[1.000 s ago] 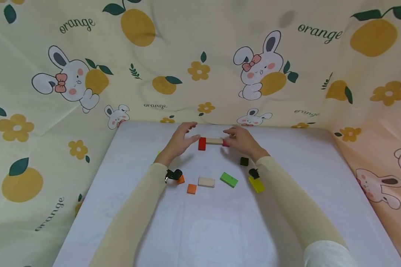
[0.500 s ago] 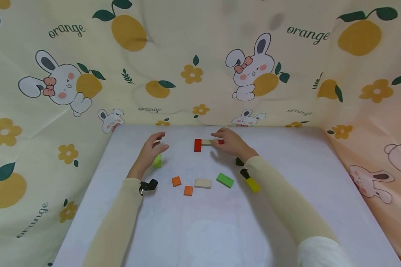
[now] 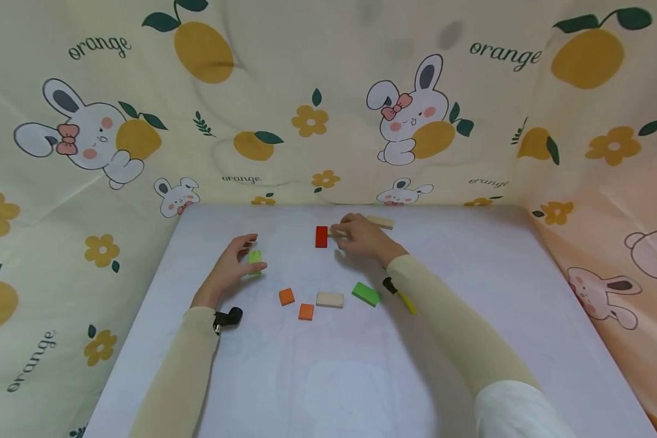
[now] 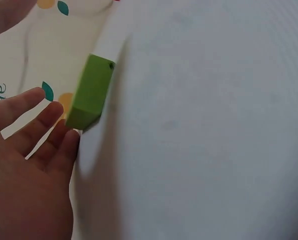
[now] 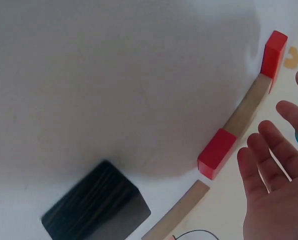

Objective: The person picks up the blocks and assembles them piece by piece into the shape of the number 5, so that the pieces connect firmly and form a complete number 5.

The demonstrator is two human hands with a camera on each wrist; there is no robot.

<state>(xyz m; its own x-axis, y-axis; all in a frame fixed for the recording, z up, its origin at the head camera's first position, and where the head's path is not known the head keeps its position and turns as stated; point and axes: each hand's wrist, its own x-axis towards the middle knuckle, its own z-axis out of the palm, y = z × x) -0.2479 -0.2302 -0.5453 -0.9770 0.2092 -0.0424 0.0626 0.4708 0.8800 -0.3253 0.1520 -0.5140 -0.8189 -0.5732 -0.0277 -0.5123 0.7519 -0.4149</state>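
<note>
In the head view my left hand (image 3: 227, 271) is around the light green block (image 3: 255, 260), fingers on its far side and thumb in front. The left wrist view shows the fingers spread and relaxed, fingertips close to the green block's (image 4: 91, 92) end. My right hand (image 3: 367, 237) hovers over a row of blocks at the back. In the right wrist view that row is an upright red block (image 5: 274, 55), a wooden strip (image 5: 248, 105) and a second red block (image 5: 218, 152). The right fingers extend beside the row, holding nothing; in the head view they hide the second red block.
Another wooden strip (image 3: 381, 222) lies behind the right hand. A black block (image 5: 96, 205) stands under the right wrist. Nearer lie two orange blocks (image 3: 287, 297), a pale wooden block (image 3: 330, 300), a green block (image 3: 365, 294) and a yellow block (image 3: 407, 302) partly under the right sleeve.
My left hand has moved from beside the upright red block, left and nearer, to the light green block. The right hand has shifted left over the row. The head view has turned slightly.
</note>
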